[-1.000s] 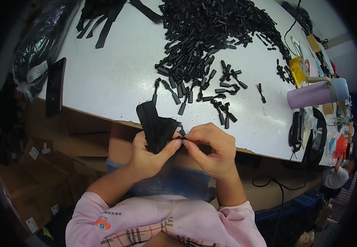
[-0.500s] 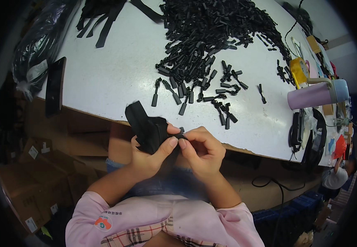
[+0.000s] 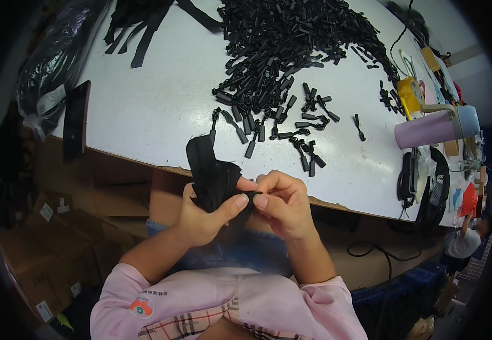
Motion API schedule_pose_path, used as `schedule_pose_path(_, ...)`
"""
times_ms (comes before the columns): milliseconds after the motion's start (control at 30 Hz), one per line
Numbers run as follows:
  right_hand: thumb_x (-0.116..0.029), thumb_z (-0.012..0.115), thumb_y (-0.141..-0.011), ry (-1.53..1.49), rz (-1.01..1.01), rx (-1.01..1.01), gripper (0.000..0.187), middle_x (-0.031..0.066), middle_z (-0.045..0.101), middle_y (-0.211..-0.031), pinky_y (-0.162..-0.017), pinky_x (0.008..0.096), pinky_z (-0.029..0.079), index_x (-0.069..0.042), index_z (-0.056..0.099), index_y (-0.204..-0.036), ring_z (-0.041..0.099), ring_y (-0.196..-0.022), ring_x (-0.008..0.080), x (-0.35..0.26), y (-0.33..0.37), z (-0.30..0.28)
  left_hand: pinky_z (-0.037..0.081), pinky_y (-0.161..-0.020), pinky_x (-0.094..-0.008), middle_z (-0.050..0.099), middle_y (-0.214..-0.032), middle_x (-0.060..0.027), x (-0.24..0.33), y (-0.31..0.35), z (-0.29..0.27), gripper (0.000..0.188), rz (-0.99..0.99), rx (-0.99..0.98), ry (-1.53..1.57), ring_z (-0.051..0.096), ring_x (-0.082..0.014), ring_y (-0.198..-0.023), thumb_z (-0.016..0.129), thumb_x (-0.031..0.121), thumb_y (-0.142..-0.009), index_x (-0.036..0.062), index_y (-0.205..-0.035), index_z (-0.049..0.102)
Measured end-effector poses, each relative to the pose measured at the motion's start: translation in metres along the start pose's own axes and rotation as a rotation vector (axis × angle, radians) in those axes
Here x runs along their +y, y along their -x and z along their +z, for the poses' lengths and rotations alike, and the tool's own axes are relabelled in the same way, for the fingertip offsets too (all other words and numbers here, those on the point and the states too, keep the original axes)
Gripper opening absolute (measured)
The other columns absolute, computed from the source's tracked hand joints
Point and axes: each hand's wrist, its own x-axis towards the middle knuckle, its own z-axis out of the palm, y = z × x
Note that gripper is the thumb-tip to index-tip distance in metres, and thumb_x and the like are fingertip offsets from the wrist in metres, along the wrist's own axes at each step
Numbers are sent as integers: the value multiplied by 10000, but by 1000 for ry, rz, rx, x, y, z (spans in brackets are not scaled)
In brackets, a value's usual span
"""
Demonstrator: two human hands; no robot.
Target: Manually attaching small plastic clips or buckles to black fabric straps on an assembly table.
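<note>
My left hand (image 3: 203, 221) is closed round a folded bunch of black zipper tape (image 3: 212, 175), its loose ends sticking up past the fingers. At the tape's right end, the thumb and fingers of my right hand (image 3: 285, 207) pinch close against the left fingertips. Whether a small slider sits inside that pinch is hidden by the fingers. Both hands are held just off the table's front edge, over my lap. Beyond them on the white table (image 3: 144, 107) lie several loose black zipper sliders with long pulls (image 3: 308, 156), in front of a large heap of the same sliders (image 3: 291, 39).
More black strips (image 3: 144, 28) lie at the far left, near a dark flat phone-like slab (image 3: 77, 120) and a plastic-wrapped bundle (image 3: 59, 62). At right are a lilac bottle (image 3: 427, 131), a yellow tape dispenser (image 3: 410, 93) and black straps. Cardboard boxes (image 3: 59, 249) stand below left. Another person (image 3: 467, 241) is far right.
The bunch of tape has shifted slightly right and stands more upright. My right fingers have closed in on the tape's end, and the small dark piece seen there earlier is now mostly covered.
</note>
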Motion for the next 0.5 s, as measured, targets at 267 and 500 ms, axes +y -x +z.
schedule_pose_path(267, 36, 587, -684, 899, -727, 201, 100, 40, 503, -637, -391, 188, 328, -3, 532, -758, 441, -480, 71, 13, -5, 9, 428, -619, -177, 586, -772, -14, -8, -1, 5, 168, 193, 75, -85, 525, -45, -674, 529, 31, -786, 6, -948, 566)
schedule_pose_path(500, 49, 586, -670, 1068, -889, 254, 113, 46, 493, -634, -399, 191, 332, -5, 531, -752, 428, -472, 83, 16, -7, 13, 423, -618, -175, 583, -750, -15, -7, -1, 7, 167, 194, 66, -54, 520, -39, -673, 522, 25, -787, 4, -946, 567)
